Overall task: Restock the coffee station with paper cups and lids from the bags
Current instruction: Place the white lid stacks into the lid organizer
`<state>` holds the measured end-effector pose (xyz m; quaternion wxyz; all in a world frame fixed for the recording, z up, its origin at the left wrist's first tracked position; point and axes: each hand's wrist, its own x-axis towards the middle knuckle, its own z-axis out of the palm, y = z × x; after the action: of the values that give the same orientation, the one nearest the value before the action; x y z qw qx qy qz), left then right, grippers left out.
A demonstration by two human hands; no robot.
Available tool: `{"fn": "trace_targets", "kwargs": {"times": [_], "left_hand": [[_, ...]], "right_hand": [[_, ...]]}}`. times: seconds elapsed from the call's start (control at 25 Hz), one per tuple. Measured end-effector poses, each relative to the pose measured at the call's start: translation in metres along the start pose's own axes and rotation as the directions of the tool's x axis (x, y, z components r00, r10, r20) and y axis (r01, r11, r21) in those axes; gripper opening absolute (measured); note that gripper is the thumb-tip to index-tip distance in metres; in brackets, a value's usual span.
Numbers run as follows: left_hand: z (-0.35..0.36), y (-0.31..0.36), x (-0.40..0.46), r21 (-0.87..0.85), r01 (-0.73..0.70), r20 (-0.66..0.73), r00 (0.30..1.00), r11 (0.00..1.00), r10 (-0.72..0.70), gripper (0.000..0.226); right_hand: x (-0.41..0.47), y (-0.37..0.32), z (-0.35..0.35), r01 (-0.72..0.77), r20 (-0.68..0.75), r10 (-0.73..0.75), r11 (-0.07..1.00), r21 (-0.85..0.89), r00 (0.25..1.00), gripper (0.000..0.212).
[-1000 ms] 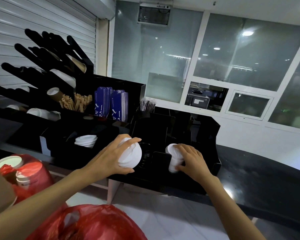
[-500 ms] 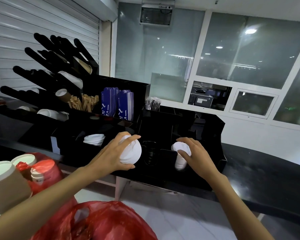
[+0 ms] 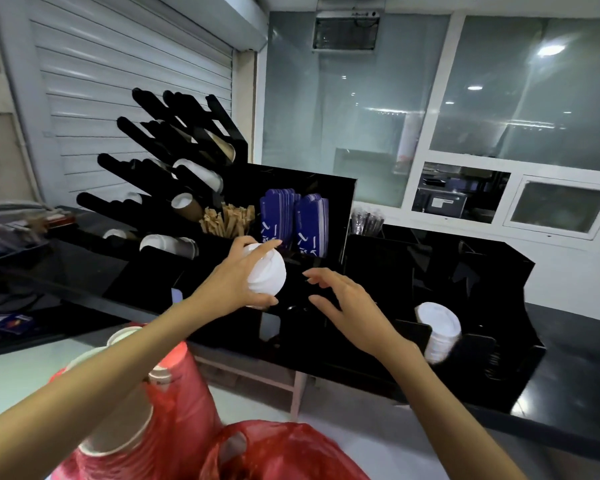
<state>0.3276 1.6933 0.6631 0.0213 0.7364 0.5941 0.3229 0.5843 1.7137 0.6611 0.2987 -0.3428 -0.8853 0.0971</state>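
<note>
Left hand (image 3: pixel 234 285) grips 1 stack of white lids (image 3: pixel 265 271) at frame centre. Right hand (image 3: pixel 347 306), fingers spread, holds nothing, just right of the stack.

Dim, bluish indoor light; ceiling lamps glare as reflections in the glass partition (image 3: pixel 520 88). Wide-angle bending warps the edges, and the red bags (image 3: pixel 222 445) blur at the bottom.

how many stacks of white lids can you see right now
2. One stack of white lids is gripped in the left hand; the other stack stands in a slot of the black organiser at right. More may be hidden.
</note>
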Motion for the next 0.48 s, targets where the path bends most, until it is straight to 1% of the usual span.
{"fn": "trace_targets", "kwargs": {"times": [0.08, 0.16, 0.32, 0.48], "left_hand": [[-0.004, -0.019, 0.009, 0.014, 0.01, 0.088, 0.996, 1.0, -0.011, 0.104], [-0.003, -0.033, 0.015, 0.02, 0.0, 0.14, 0.99, 1.0, -0.002, 0.105], [-0.001, -0.047, 0.032, -0.012, -0.015, 0.168, 0.986, 1.0, 0.017, 0.104], [0.002, -0.056, 0.046, -0.019, -0.053, 0.201, 0.978, 0.998, 0.055, 0.102]], "right_hand": [[0.02, -0.013, 0.015, 0.0, 0.008, 0.0, 1.0, 0.021, 1.0, 0.041], [0.036, -0.018, 0.031, -0.014, 0.02, 0.014, 0.999, 0.04, 1.0, 0.042], [0.051, -0.015, 0.056, -0.072, 0.065, 0.068, 0.995, 0.069, 0.996, 0.043], [0.055, -0.013, 0.067, -0.116, 0.029, 0.114, 0.985, 0.124, 0.993, 0.048]]}}
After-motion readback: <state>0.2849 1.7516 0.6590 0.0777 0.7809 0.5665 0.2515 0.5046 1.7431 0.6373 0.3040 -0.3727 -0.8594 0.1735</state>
